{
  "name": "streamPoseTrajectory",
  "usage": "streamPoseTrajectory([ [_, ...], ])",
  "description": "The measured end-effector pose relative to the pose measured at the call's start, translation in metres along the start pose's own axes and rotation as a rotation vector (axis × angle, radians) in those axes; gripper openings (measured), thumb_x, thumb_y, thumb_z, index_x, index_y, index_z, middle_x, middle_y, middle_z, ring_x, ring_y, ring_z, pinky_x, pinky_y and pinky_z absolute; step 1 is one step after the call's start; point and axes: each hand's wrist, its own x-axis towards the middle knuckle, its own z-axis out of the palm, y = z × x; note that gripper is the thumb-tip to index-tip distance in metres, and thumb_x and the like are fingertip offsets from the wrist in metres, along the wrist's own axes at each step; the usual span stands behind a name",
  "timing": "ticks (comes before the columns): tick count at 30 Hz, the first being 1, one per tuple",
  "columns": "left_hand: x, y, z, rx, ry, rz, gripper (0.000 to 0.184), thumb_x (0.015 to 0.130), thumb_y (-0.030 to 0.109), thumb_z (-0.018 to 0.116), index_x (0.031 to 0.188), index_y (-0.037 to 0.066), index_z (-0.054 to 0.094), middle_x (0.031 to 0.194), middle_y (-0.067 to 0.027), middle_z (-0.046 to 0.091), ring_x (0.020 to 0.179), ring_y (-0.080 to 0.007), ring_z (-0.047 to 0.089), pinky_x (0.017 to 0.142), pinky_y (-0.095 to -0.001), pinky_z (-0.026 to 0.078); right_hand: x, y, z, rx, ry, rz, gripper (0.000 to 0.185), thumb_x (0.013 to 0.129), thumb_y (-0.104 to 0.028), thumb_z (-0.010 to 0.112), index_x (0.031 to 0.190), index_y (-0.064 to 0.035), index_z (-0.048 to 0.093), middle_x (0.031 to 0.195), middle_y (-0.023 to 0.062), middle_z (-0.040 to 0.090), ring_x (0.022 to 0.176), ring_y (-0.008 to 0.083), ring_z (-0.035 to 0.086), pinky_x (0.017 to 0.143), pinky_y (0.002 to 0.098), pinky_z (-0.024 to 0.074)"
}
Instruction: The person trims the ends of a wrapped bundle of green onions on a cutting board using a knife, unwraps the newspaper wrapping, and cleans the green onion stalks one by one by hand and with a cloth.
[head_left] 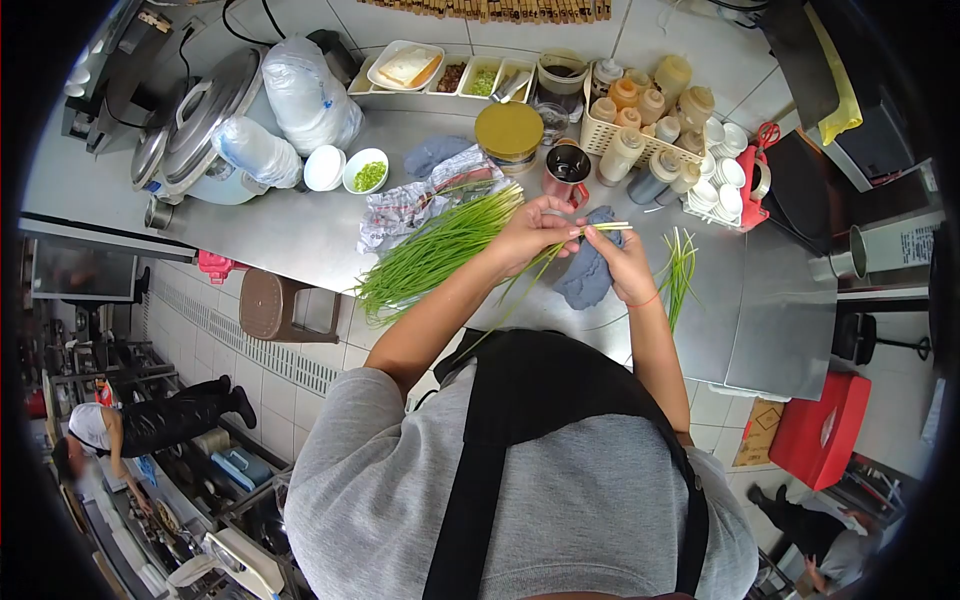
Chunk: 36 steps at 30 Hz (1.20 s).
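Observation:
My left hand (538, 236) pinches a few thin chives (610, 227), their green ends trailing down past my wrist. At their pale ends, my right hand (622, 262) has its thumb and fingers closed on the same stalks. To the left lies a large pile of chives (435, 255), partly on printed paper (385, 218) and partly behind my left forearm. A smaller bunch of chives (679, 275) rests on the steel counter to the right of my right hand. Under my hands is a crumpled grey-blue cloth (584, 282).
A red mug (567, 172) and a yellow-lidded tub (507, 130) stand beyond my hands. Squeeze bottles fill a basket (603, 137) at the back right. A bowl of chopped greens (367, 172) sits left. Other people are in the kitchen at lower left and lower right.

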Motion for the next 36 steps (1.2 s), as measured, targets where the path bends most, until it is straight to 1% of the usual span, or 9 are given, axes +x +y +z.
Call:
streamPoseTrajectory([
  [3,0.008,-0.013,-0.005,0.102,-0.059,0.219,0.032,0.082,0.002,0.065,0.107,0.007,0.045,0.087,-0.0065,0.063,0.074,-0.0126,0.062,0.063,-0.0246,0.050,-0.003,0.001,0.008,0.041,0.079,-0.031,0.020,0.087,-0.014,0.063,0.102,-0.0007,0.061,0.088,0.0047,0.065,0.078,0.0117,0.061,0.071,0.0251,0.0495],
  [13,0.008,-0.011,-0.006,0.060,0.072,0.280,0.034,0.081,-0.003,0.065,0.106,0.003,0.043,0.083,-0.0101,0.063,0.076,-0.0152,0.064,0.064,-0.0261,0.053,-0.005,-0.020,-0.028,0.384,0.368,-0.102,0.026,0.089,-0.023,0.062,0.107,-0.0040,0.060,0.097,0.0027,0.060,0.085,0.0139,0.059,0.077,0.0303,0.0495],
  [16,0.014,-0.014,0.008,0.025,0.040,0.373,0.038,0.077,-0.001,0.069,0.105,0.004,0.043,0.081,-0.0101,0.064,0.070,-0.0144,0.064,0.062,-0.0260,0.051,-0.012,-0.002,0.003,0.229,0.286,-0.005,0.020,0.087,-0.016,0.064,0.102,-0.0034,0.061,0.094,0.0024,0.062,0.080,0.0105,0.059,0.070,0.0261,0.0484],
  [20,0.014,0.002,0.013,0.680,0.058,0.470,0.040,0.074,0.007,0.073,0.107,0.006,0.051,0.086,-0.0017,0.066,0.067,-0.0076,0.057,0.063,-0.0218,0.045,-0.009,0.005,-0.004,0.030,0.197,-0.029,0.019,0.086,-0.013,0.064,0.101,-0.0016,0.062,0.096,0.0030,0.062,0.083,0.0098,0.058,0.074,0.0237,0.0459],
  [22,0.011,0.015,0.025,0.663,0.033,0.566,0.039,0.074,0.007,0.073,0.107,0.007,0.052,0.084,-0.0010,0.066,0.066,-0.0075,0.056,0.062,-0.0221,0.045,-0.008,0.004,-0.015,-0.142,0.222,-0.065,0.019,0.085,-0.011,0.065,0.100,-0.0004,0.063,0.096,0.0036,0.062,0.084,0.0110,0.058,0.075,0.0242,0.0455],
  [24,0.011,0.025,0.038,0.644,0.010,0.663,0.038,0.074,0.007,0.072,0.106,0.007,0.053,0.081,-0.0003,0.066,0.064,-0.0074,0.055,0.062,-0.0224,0.044,-0.007,0.009,-0.025,-0.686,0.222,-0.226,0.021,0.081,-0.010,0.065,0.098,0.0024,0.063,0.094,0.0070,0.063,0.085,0.0157,0.059,0.078,0.0276,0.0452],
  [27,0.018,0.029,0.052,0.655,-0.208,0.525,0.035,0.074,0.007,0.072,0.104,0.007,0.055,0.079,-0.0005,0.067,0.067,-0.0081,0.058,0.064,-0.0235,0.046,-0.010,0.000,-0.009,-0.508,0.102,-0.216,0.027,0.078,-0.011,0.066,0.099,0.0044,0.061,0.094,0.0116,0.063,0.086,0.0206,0.059,0.079,0.0314,0.0454],
  [31,0.022,0.041,0.058,0.681,-0.111,0.518,0.029,0.075,0.002,0.069,0.102,0.005,0.058,0.075,-0.0023,0.067,0.066,-0.0074,0.061,0.062,-0.0213,0.049,-0.019,0.002,-0.019,-0.794,0.223,-0.137,0.036,0.077,-0.024,0.071,0.097,0.0049,0.062,0.097,0.0192,0.060,0.085,0.0290,0.060,0.079,0.0329,0.0453],
  [36,0.019,0.087,0.048,0.208,0.075,0.678,0.034,0.077,0.001,0.070,0.107,0.004,0.055,0.078,-0.0046,0.067,0.069,-0.0077,0.063,0.061,-0.0196,0.051,-0.048,0.040,-0.068,-1.043,0.212,-0.076,0.046,0.075,-0.034,0.073,0.097,0.0049,0.063,0.101,0.0231,0.060,0.090,0.0370,0.059,0.081,0.0345,0.0466],
])
